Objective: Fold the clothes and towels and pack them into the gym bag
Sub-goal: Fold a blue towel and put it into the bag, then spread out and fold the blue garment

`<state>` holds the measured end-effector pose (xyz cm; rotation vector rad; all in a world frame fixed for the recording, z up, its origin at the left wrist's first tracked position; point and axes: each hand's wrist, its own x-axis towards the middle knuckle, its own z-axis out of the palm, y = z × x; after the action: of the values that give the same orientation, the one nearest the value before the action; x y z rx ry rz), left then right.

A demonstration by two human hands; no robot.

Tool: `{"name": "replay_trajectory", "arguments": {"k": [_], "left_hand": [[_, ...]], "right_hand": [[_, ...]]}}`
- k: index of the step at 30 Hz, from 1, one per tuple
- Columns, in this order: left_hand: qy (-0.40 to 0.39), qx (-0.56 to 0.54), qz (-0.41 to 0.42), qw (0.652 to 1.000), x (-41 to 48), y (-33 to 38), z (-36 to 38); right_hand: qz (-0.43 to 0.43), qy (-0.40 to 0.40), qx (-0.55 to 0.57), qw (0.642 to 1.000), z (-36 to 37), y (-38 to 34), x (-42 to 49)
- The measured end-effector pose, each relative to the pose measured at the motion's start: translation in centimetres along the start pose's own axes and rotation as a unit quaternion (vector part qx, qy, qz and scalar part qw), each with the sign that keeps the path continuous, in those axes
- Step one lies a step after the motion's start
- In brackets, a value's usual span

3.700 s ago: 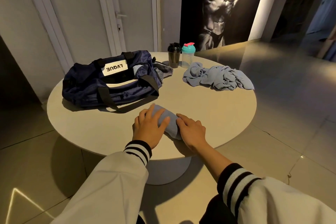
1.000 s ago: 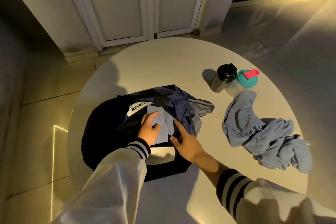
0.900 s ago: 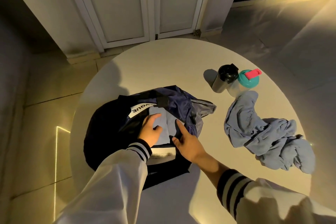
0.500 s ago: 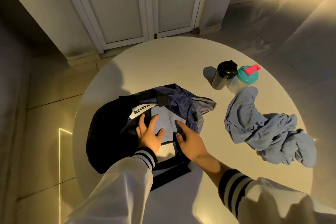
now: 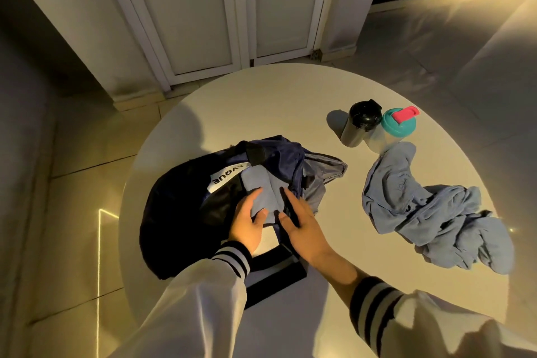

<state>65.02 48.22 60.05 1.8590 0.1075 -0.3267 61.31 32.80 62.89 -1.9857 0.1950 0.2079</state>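
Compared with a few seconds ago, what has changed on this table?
The folded blue cloth went from the near edge of the table into the open gym bag; the left hand and right hand press it down there. The crumpled blue clothes, black bottle and teal-lidded bottle stayed put.

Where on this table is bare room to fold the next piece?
Bare: the far table behind the bag and bottles; the strip between bag and clothes. Crowded: the left under the bag, the right under clothes.

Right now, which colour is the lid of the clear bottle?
The lid is teal with a pink flip cap, clearest in the head view.
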Motion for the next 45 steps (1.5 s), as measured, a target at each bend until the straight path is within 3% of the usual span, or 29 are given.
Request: {"name": "replay_trajectory", "arguments": {"k": [6, 11, 14, 16, 18, 22, 31, 36, 40, 45], "left_hand": [[0.017, 0.018, -0.034, 0.999, 2.4, 0.4, 0.4], [0.007, 0.135, -0.032, 0.99, 2.0, 0.4, 1.3], [0.034, 0.18, -0.054, 0.982, 0.9, 1.7, 1.6], [0.098, 0.229, -0.012, 0.968, -0.7, 3.1, 2.2], [0.115, 0.208, 0.056, 0.97, -2.3, 4.5, 3.2], [-0.072, 0.088, 0.044, 0.993, -5.9, 6.9, 6.9], [-0.263, 0.122, 0.048, 0.956, -10.5, 11.8, 18.9], [-0.295, 0.126, 0.052, 0.946, -8.9, 13.8, 25.2], [-0.324, 0.209, 0.084, 0.919, -6.0, 13.6, 31.4], [-0.295, 0.256, 0.047, 0.919, -2.8, 12.0, 37.5]], "right_hand": [[0.011, -0.007, 0.003, 1.0, 0.7, -0.1, 4.0], [0.073, -0.048, -0.006, 0.996, -0.1, 1.5, 4.5], [0.075, -0.028, 0.005, 0.997, -1.7, 0.7, 3.0], [0.086, 0.006, 0.007, 0.996, -2.9, 0.1, 1.4], [0.093, 0.032, 0.014, 0.995, -4.3, -0.5, -1.0], [0.113, 0.094, 0.028, 0.989, -7.9, -0.5, -6.2], [0.205, 0.247, 0.102, 0.942, -18.0, 2.5, -16.4], [0.227, 0.256, 0.113, 0.933, -23.3, 6.0, -17.7], [0.235, 0.273, 0.083, 0.929, -27.6, 10.4, -15.9], [0.237, 0.216, 0.104, 0.942, -31.6, 14.9, -13.3]]}}
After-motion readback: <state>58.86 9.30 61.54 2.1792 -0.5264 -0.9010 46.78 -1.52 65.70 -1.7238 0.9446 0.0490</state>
